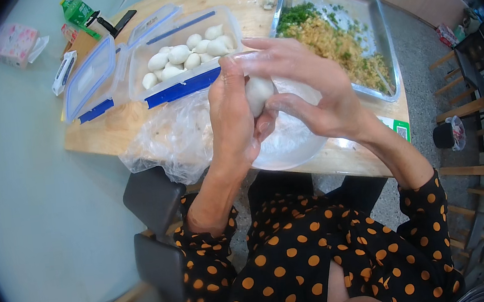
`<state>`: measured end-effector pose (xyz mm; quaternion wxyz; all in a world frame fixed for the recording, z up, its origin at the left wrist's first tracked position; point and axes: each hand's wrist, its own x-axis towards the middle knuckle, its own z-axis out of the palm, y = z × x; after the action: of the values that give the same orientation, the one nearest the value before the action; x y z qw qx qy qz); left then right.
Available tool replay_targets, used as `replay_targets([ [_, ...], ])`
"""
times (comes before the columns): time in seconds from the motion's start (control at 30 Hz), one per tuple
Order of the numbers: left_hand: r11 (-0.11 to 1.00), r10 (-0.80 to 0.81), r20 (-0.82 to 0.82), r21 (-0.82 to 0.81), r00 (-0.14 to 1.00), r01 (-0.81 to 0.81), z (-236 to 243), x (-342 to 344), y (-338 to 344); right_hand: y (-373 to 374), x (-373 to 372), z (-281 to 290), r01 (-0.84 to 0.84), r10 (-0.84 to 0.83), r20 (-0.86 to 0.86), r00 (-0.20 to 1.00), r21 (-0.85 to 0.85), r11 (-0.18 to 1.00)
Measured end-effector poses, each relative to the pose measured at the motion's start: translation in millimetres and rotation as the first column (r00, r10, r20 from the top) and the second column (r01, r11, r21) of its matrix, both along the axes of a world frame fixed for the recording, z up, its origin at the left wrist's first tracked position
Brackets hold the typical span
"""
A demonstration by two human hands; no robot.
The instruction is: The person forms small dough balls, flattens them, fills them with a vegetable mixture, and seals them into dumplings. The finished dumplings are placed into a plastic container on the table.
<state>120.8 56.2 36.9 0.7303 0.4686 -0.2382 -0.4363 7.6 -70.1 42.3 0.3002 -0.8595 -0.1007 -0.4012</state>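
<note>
A smooth white dough ball (259, 94) sits between my two hands, above the table's near edge. My left hand (232, 113) cups it from the left, fingers curled beneath. From the right, my right hand (311, 74) wraps over it, with the thumb against its side and the fingers reaching across the top. Under my hands is a whitish bowl (299, 151), mostly hidden by them. Beyond my left hand, a clear plastic box (136, 73) with blue clips holds several rounded white dough pieces (179, 54), some with pointed tips.
A metal tray (388, 45) of chopped greens and yellowish crumbly filling (333, 36) lies at the far right. Crumpled plastic film (164, 145) hangs over the near edge. Left stand an open lid (90, 76), a green bottle (78, 13) and a tissue pack (15, 44). Chairs (152, 200) flank me.
</note>
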Motion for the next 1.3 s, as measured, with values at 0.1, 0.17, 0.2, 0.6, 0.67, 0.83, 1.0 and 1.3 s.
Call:
replay_targets([
  [0.1,0.999,-0.015,0.008,-0.045,1.0,0.016,3,4,0,-1,3,-2,-0.023,0.024,0.018,1.0,-0.03,0.999],
  [0.17,0.994,-0.04,-0.075,-0.109,0.996,0.032,4,2,0,-2,3,-4,-0.011,0.011,0.009,1.0,-0.012,1.0],
  [0.2,0.995,-0.025,-0.108,-0.099,0.994,0.015,4,0,0,-2,4,-6,0.018,-0.02,0.044,0.999,0.04,0.999],
  [0.6,0.964,0.209,0.419,-0.239,0.884,-0.115,-19,-7,14,8,-1,-9,0.142,-0.113,-0.094,0.989,0.416,0.898],
  [0.67,0.975,0.166,0.339,-0.2,0.926,-0.101,-18,-3,12,4,1,-11,0.198,-0.185,-0.072,0.98,0.326,0.924],
  [0.83,0.985,0.046,0.135,-0.168,0.99,-0.023,-15,5,5,-12,-3,-1,0.071,-0.026,-0.14,0.99,0.327,0.942],
  [1.0,0.972,0.178,0.516,-0.224,0.838,-0.068,-17,-3,3,-3,-23,26,0.134,-0.088,-0.18,0.98,0.261,0.956],
  [1.3,0.962,-0.145,0.224,-0.197,0.964,0.19,0,3,8,-25,-23,14,-0.16,0.163,-0.018,0.986,0.117,0.98],
])
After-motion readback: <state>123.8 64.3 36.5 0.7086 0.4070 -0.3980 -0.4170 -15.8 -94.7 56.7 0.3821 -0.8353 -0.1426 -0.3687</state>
